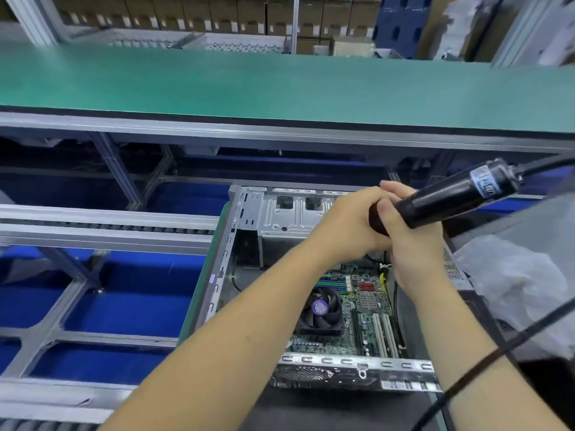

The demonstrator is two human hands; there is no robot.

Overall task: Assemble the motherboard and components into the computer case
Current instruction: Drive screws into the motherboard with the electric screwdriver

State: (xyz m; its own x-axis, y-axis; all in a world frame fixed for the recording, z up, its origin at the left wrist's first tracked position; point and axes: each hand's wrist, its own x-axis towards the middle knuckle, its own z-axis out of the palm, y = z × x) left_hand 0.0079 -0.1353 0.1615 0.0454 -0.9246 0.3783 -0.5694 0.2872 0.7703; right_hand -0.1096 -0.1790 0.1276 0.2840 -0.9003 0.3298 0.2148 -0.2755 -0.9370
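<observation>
In the head view, the computer case [245, 213] lies open on the workbench, and the motherboard [367, 309] sits inside it with the fan [322, 309] on top. Above the case, the right hand [413, 244] grips the black electric screwdriver [451, 197], its fingers curled around the body. The left hand [351, 225] wraps around the screwdriver's front end, touching the right hand. A cable [485, 359] crosses the right forearm.

Both forearms bare, no sleeves, gloves, rings or watch visible.

Motherboard [357, 309] inside computer case [249, 213]
</observation>
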